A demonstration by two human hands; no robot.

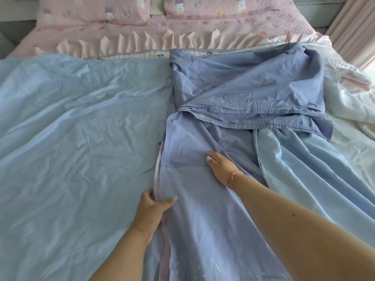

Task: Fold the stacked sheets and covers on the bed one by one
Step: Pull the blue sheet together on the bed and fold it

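While my left hand (151,205) pinches the long periwinkle cotton sheet's (203,199) near-left edge, right hand (220,166) lies flat mid-panel; strip runs away from me.

Far beyond my fingers, two pink quilted pillows (95,11) with cartoon prints lie across the head of the bed, on a pink quilt (203,27) edged in a pale frill (142,44). Up to the right of my fingers hangs a pink pleated curtain (353,31), daylight glaring beside it. Grey wall (16,27) shows far left.
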